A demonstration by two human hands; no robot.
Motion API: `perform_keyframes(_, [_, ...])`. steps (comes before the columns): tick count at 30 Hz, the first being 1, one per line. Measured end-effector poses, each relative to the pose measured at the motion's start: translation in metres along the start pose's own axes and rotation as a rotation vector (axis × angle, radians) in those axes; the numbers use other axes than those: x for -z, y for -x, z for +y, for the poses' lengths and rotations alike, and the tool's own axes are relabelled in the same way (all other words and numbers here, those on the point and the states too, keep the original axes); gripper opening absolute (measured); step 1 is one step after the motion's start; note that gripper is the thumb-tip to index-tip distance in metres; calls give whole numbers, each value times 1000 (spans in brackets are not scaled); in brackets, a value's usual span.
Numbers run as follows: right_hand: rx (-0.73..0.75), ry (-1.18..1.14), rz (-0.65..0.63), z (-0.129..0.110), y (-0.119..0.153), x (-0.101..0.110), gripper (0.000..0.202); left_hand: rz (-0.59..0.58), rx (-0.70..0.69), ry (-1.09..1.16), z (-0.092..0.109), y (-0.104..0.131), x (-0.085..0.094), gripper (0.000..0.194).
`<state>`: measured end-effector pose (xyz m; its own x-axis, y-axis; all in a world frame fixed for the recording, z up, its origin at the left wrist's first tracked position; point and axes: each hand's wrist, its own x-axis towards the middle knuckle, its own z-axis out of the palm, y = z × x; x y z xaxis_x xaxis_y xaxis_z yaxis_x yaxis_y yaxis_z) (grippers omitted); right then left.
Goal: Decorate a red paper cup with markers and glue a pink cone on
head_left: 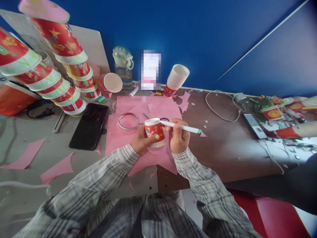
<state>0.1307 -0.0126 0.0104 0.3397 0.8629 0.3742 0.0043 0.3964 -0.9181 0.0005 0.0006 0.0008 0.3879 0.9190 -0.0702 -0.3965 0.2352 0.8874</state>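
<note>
My left hand (142, 140) is wrapped round a red and white paper cup (155, 134), holding it tilted above pink paper (123, 143). In my right hand (178, 137) is a white marker with a green end (184, 127), its tip at the cup's upper rim. Just behind the cup lie scissors (164, 119), partly hidden by my hands and the cup. A roll of clear tape (128, 121) rests on the paper left of them.
Stacked decorated cups (74, 61) tower at the left, near a black phone (89, 127). At the back stand a water bottle (123, 71), a blurred-out upright screen (150, 70) and nested paper cups (176, 79). A white cable (210, 107) and another phone (255, 126) lie to the right.
</note>
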Motion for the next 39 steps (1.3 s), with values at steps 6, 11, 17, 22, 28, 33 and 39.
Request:
perform_keyframes(6, [-77, -134, 7, 1, -4, -1, 24, -44, -15, 56, 0, 1, 0, 57])
perform_keyframes(11, [-103, -184, 17, 0, -5, -3, 23, -49, -13, 65, 2, 2, -1, 57])
perform_keyframes(17, [-112, -222, 31, -2, -6, -4, 20, -23, -5, 104, 0, 2, 0, 57])
perform_keyframes(22, [-157, -177, 71, -2, -7, -1, 21, -20, 22, 129, -1, 2, 1, 57])
perform_keyframes(28, [-86, -153, 44, -8, -2, -2, 20, 21, 22, 120, -4, 1, 2, 60])
perform_keyframes(33, [18, -23, -48, -9, 8, -2, 23, -25, 1, 116, -1, 1, 1, 54])
perform_keyframes(39, [49, 77, -81, -7, 12, 1, 19, -33, -19, 109, 1, 2, -1, 50])
